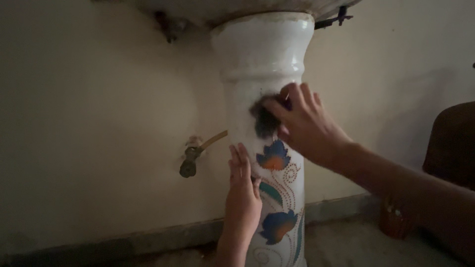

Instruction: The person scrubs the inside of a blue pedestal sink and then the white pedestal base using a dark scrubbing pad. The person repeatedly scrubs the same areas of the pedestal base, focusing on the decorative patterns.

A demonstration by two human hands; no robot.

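The person crouches before a white ceramic pedestal (264, 99) that carries a washbasin (237, 7), of which only the underside shows at the top; the pedestal stands on the floor against a pale wall (89, 99) and has painted blue and orange flowers (272, 157) on its lower half.

The right hand (302, 126) presses a dark scrubbing pad (264, 121) flat on the front of the pedestal, just above the upper flower; its grip is closed on the pad, the fingers spread over it and the pad partly hidden under them. The left hand (242, 190) lies open and flat on the left side of the column, lower down, beside the flowers; it holds nothing and seems only to steady the person.

As for progress, I judge that the scrubbing is somewhere in the middle; the pad is at the middle height of the column; the collar above it looks rather clean and bright, but the light is dim and I cannot tell for sure which parts are already wiped; the flowered lower part and the foot seem not yet reached.

Behind the pedestal, on the left, a brass valve (190, 158) with a thin pipe comes out of the wall; a dark brown object (452, 143) stands at the right edge.
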